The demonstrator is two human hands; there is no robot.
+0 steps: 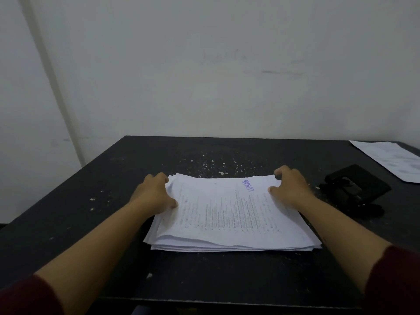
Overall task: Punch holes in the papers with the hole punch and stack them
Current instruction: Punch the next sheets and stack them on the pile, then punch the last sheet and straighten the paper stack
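I have my left hand (156, 194) and right hand (288, 187) curled on the side edges of the thick, uneven white printed paper stack (229, 214), table centre. Judged floppy, slippery: grip edges. Black metal hole punch (356, 189) at three o'clock.

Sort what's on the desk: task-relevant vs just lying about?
Task-relevant:
- paper stack, gripped at its far corners by the left hand and right hand
- black hole punch, right of the stack, untouched
- loose sheets at the far right, possibly a second pile

Lying about:
- white specks scattered on the black table
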